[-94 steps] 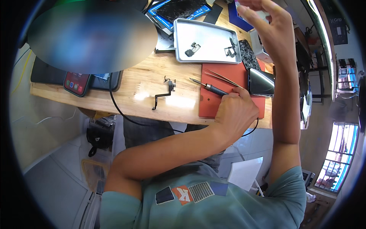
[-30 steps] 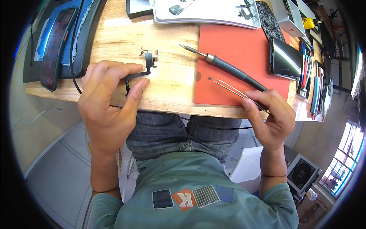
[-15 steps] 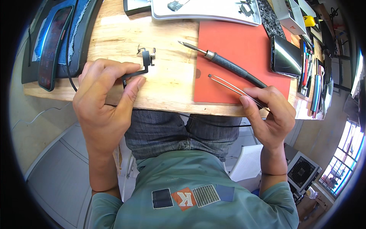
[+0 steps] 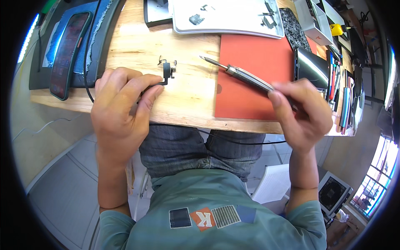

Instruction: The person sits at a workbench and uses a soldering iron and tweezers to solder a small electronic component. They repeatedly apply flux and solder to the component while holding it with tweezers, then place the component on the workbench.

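My left hand (image 4: pixel 118 110) is at the front edge of the wooden table, thumb and fingers pinched on a small black electronic part (image 4: pixel 166 71). The part is bent at its lower end and has metal bits on its side and a thin curved piece on top. In my right hand (image 4: pixel 306 112), between thumb and forefinger, is a pair of thin metal tweezers (image 4: pixel 257 80), overlapping a soldering iron (image 4: pixel 214 62) in this view. The iron's tip points to the far left. Its rear end is hidden by my right hand; whether this hand also grips it, I cannot tell.
Below the iron is an orange mat (image 4: pixel 246 106). A white tray (image 4: pixel 225 30) with small dark parts stands at the back. To the left, a phone (image 4: pixel 68 58) lies on blue cloth; another dark phone (image 4: pixel 310 68) and several tools are on the right. A black cable (image 4: pixel 233 141) crosses my lap.
My right hand has moved up, bringing the tweezers over the soldering iron. The left hand still pinches the black part. The whole view has shifted slightly.
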A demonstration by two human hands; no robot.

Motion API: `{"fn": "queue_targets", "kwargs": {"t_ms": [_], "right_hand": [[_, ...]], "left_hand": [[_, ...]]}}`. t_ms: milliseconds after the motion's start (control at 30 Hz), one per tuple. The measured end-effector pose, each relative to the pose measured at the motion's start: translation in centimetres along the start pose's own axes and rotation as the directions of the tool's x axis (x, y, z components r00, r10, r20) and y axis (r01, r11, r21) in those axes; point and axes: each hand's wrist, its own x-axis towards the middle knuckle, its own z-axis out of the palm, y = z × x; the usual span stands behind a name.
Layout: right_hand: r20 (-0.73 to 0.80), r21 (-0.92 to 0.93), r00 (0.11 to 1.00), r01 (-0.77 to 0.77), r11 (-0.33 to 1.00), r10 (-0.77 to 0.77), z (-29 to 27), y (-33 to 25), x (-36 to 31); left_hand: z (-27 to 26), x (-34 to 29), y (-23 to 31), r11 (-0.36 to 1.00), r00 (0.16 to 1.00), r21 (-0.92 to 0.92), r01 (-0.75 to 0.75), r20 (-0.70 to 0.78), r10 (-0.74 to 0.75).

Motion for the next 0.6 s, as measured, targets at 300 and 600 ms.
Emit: {"fn": "queue_targets", "kwargs": {"t_ms": [300, 600], "right_hand": [[0.021, 0.134, 0.996, -0.09, 0.987, 0.088, 1.9, 2.5, 2.0], [0.084, 0.125, 0.996, -0.004, 0.992, -0.007, 2.2, 2.0, 2.3]], "left_hand": [[1.2, 0.6, -0.2, 0.984, 0.993, -0.167, -0.057, -0.116, 0.037], [2.1, 2.1, -0.2, 0.975, 0.99, -0.194, -0.112, -0.11, 0.091]]}}
